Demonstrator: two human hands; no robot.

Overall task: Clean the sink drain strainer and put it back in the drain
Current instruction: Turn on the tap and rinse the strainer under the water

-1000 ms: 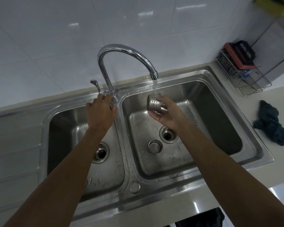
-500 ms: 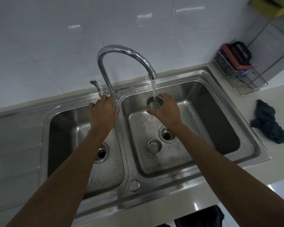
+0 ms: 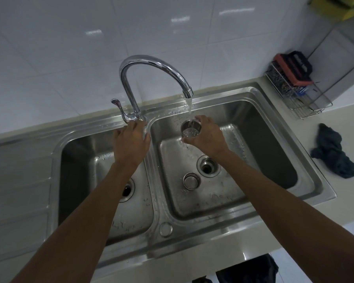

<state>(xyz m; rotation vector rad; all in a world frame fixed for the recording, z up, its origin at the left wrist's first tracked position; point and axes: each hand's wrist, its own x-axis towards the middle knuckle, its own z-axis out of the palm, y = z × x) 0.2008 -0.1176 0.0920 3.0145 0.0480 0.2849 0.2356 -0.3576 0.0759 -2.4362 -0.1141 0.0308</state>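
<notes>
— Hands? 
— Left hand [image 3: 131, 137] reached to the tap [image 3: 151, 64] base at 11 o'clock of the right basin [image 3: 274, 139], fingers curled over the fitting. Right hand [image 3: 204, 135] raised under the stream.
— Hidden? 
— Left fingertips out of sight; grip impossible to tell.
— Strainer? 
— Strainer [image 3: 190, 129] pinched by right fingers, perforated steel cup, mouth up, water running in, above the open drain [image 3: 208, 166] at 12 o'clock.

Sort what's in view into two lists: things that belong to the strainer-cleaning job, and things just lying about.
Belongs to the job:
strainer, held in the right hand under the running water
faucet, left hand at its base
open drain in the right basin
small metal cup beside that drain

Just lying about:
dark cloth on the counter
wire rack with scrubbers
</notes>
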